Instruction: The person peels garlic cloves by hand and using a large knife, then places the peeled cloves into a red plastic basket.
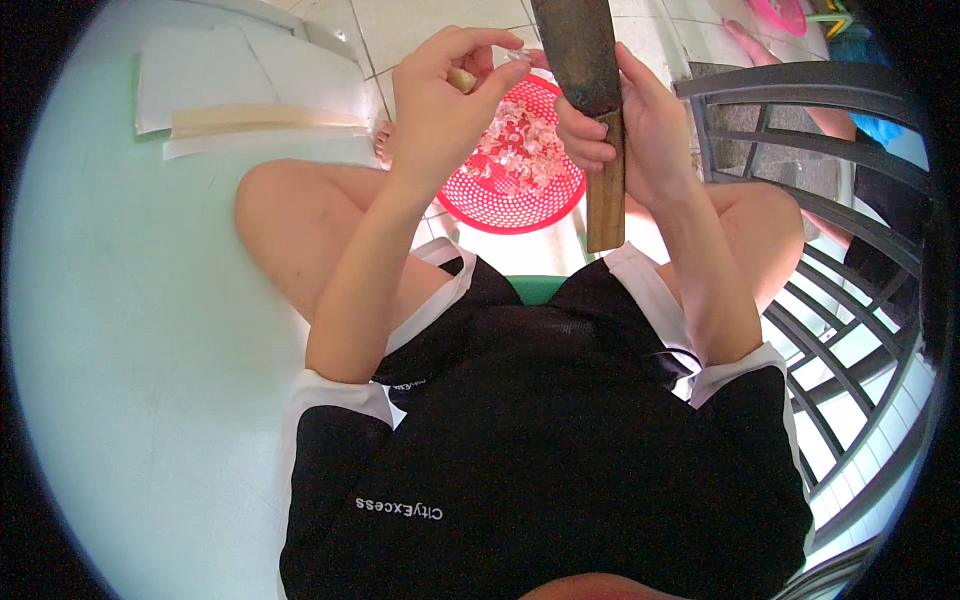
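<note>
My left hand (438, 105) is closed, with a pale garlic clove (461, 80) tucked in its curled fingers. Thumb and forefinger meet at a thin, whitish scrap of garlic skin (518, 56). My right hand (655, 130) grips a cleaver upright by its wooden handle (606, 195); the dark, worn blade (580, 50) points away from me and leaves the picture at the top. Some right fingertips show left of the handle. Below and between both hands sits a red perforated plastic basket (495, 218), holding many pale papery garlic skins (525, 150).
A dark metal railing (800, 85) curves along my right, with another person's leg (750, 42) beyond it. A pale wall (140, 330) stands at my left. Part of a green seat (538, 289) shows between my thighs. Light tiles (395, 30) cover the floor ahead.
</note>
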`<state>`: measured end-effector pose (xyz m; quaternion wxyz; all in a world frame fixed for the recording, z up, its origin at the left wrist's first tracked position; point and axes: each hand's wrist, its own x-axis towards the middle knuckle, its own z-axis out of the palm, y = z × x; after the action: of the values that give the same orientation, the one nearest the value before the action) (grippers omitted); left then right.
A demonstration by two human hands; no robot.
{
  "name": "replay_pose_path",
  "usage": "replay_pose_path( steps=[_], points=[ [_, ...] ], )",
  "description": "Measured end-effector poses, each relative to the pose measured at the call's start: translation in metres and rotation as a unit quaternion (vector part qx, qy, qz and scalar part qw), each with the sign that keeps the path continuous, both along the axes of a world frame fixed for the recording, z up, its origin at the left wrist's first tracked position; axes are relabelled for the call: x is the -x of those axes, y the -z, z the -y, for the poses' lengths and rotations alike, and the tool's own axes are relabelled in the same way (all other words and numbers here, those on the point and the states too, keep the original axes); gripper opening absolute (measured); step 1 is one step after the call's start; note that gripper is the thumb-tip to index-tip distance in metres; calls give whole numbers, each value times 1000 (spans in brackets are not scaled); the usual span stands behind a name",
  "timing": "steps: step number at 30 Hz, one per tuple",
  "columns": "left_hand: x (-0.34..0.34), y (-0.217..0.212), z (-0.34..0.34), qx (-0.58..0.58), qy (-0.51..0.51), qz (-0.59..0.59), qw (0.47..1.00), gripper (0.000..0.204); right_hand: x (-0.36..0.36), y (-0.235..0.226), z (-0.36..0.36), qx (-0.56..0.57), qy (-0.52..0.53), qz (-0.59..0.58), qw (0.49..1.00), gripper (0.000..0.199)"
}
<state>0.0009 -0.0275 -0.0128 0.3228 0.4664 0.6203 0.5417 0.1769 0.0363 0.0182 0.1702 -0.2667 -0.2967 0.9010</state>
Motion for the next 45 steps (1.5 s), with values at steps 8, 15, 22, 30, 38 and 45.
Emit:
replay_pose_path(
  steps=[8,15,22,30,38,45],
  points=[
    [-4,3,-9,-61,-25,-115,991,10,-3,3,-6,27,-6,1,1000,58],
    [-11,10,-10,20,-4,-72,997,11,0,15,-9,24,23,41,999,59],
    [-13,10,-10,44,43,44,997,16,0,10,-4,0,31,40,999,56],
    [-14,21,-9,83,72,30,993,17,-4,11,0,-28,33,74,996,51],
    [-8,130,-16,194,91,-242,946,21,-7,-24,-23,-99,55,228,967,54],
    [36,237,32,368,196,-401,816,14,-20,-34,-25,-385,22,282,878,20]
  ],
)
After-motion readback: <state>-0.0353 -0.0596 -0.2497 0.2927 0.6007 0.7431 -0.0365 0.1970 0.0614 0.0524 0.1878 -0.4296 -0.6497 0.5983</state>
